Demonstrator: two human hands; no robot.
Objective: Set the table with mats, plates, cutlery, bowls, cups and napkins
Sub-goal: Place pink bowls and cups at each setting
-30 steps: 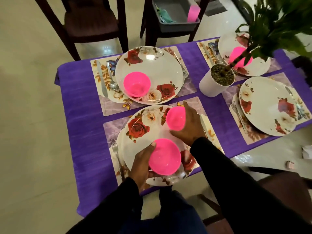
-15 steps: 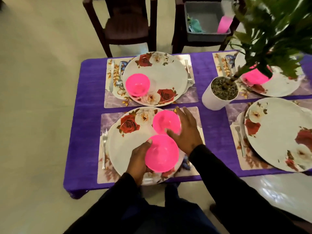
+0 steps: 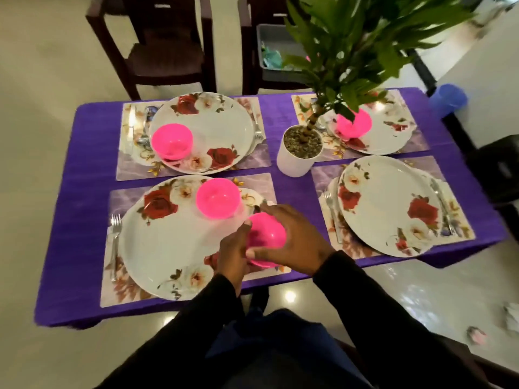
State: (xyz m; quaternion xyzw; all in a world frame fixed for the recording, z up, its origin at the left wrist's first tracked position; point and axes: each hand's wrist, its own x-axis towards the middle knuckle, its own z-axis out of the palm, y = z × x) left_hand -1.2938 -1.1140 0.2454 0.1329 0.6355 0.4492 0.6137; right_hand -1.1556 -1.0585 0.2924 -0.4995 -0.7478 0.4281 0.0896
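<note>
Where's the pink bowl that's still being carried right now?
In the head view, the pink bowl sits low and centre, held between both hands over the right edge of the near-left plate, just this side of the bowl already set down.

- A home dining area
- Purple-clothed table point(image 3: 84, 209) laid with floral plates point(image 3: 390, 204) on mats point(image 3: 193, 165)
- Dark wooden chairs point(image 3: 165, 49) drawn up at the far side
- Potted plant point(image 3: 300, 153) as centrepiece; glossy tiled floor point(image 3: 42, 80)

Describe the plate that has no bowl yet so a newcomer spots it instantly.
On the purple-clothed table, find the white potted plant. The large rose-patterned white plate on the near-right mat beside it is the one: unlike the other three plates, no pink plastic bowl sits on it.
</note>
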